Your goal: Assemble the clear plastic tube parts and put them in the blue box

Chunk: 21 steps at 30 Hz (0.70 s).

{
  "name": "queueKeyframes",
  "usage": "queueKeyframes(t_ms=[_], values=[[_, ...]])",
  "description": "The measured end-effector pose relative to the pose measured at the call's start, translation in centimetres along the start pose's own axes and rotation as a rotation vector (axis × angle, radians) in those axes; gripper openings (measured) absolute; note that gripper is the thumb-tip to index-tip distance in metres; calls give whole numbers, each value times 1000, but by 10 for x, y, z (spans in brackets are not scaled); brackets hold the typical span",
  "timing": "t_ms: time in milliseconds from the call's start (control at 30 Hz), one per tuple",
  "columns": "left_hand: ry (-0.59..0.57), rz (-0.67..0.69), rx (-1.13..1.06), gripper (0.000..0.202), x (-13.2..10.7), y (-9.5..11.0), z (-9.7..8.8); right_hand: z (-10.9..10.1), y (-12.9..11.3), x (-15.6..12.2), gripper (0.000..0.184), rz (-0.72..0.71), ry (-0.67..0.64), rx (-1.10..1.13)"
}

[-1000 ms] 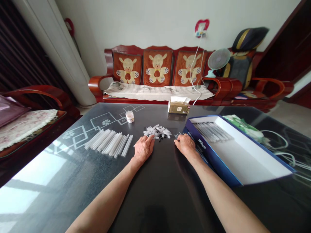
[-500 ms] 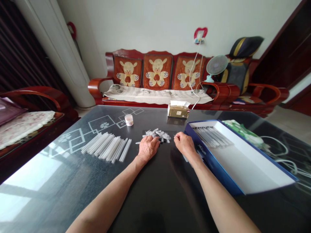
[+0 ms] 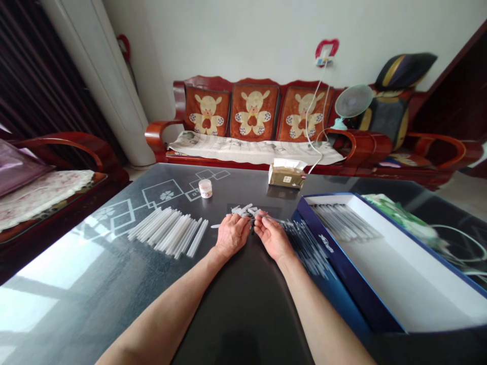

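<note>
My left hand (image 3: pixel 232 234) is closed at the near edge of a pile of small grey, white and black plastic pieces (image 3: pixel 247 208). Its fingertips are pinched together; whatever lies between them is hidden. Right beside it, my right hand (image 3: pixel 273 237) grips a thin pen refill (image 3: pixel 280 221) that points away to the right. The two sets of fingertips almost meet. Many dark, slender refills (image 3: pixel 306 246) lie on the table to the right of my right hand. Off to the left, translucent white tubes (image 3: pixel 169 230) lie side by side in a row.
A blue box (image 3: pixel 395 284) with a white inside stands at the right, thin sticks (image 3: pixel 346 220) at its far end. Farther back are a small white tub (image 3: pixel 205 188) and a tissue pack (image 3: pixel 286 175). Cables and a green-white cloth (image 3: pixel 399 218) lie beyond the box.
My right hand has moved left to meet my left hand and turned palm up, with a refill in its fingers. My left hand stays at the pile. The view has shifted slightly.
</note>
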<state>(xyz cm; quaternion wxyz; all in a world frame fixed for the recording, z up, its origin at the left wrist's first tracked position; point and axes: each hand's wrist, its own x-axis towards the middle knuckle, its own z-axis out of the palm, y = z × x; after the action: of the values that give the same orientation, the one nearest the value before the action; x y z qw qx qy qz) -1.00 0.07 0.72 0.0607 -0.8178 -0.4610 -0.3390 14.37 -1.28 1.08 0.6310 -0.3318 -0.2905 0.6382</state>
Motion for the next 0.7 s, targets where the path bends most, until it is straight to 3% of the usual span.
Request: queueKeyframes(t_ms=[400,700], values=[[2,-21,-66,28,-2,-1,5,2,18,6,27,-136,119,-202],[-30,-28,-93,29,0,2,1,1,20,5,20,-152,64,-334]])
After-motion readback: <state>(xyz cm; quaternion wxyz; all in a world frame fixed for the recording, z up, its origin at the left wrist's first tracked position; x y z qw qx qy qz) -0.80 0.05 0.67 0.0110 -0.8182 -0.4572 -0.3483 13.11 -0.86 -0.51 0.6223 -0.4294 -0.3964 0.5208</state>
